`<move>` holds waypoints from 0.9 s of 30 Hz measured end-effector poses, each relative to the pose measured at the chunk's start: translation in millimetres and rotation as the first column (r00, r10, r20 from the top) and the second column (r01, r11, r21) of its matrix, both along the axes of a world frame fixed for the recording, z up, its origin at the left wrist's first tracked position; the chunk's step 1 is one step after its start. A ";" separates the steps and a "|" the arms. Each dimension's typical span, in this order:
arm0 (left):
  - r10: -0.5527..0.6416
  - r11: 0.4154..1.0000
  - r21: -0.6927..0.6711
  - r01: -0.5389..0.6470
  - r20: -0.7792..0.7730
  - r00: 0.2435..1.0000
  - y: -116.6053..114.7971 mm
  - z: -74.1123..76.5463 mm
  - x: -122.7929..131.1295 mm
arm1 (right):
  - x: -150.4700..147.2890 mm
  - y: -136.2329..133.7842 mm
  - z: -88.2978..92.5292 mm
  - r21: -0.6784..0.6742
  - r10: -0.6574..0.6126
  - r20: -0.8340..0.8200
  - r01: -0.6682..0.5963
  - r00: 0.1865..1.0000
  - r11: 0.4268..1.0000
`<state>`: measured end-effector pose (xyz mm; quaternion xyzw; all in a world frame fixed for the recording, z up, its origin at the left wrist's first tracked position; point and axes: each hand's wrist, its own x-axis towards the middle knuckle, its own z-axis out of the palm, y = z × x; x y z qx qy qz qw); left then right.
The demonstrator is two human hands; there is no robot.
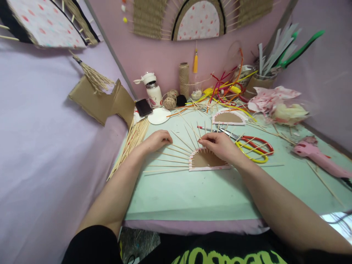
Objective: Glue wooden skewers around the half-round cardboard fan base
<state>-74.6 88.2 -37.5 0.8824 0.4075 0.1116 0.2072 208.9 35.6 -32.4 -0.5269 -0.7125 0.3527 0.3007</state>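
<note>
A half-round piece of brown cardboard (209, 160) with a pink-and-white cloth rim lies flat on the table. Thin wooden sticks (177, 159) fan out from its curved edge. Over the top of that curve is my right hand (220, 144), thumb and finger pinched on a thin wooden stick (189, 125) that slants up to the left. My left hand (156, 141) rests at the outer ends of the left-hand sticks with its fingers curled together; what they hold, if anything, is hidden. My right hand covers part of the cardboard's upper right.
Red-and-yellow-handled scissors (251, 146) lie beside my right hand. Farther right is a pink glue gun (320, 157). A second half-round piece (229, 118), twine balls (169, 100) and a white bottle (154, 91) sit behind. Loose sticks (130, 143) lie along the left edge.
</note>
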 end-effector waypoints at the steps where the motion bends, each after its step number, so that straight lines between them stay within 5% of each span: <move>1: -0.001 1.000 0.002 0.001 -0.003 1.000 0.2 -0.6 0.0 | 0.2 0.0 0.0 0.006 0.002 -0.002 -0.002 1.000 1.000; 27: 0.012 1.000 0.007 -0.012 -0.012 1.000 1.4 -2.5 0.1 | 1.6 0.6 -1.0 0.033 0.010 0.012 -0.010 1.000 0.999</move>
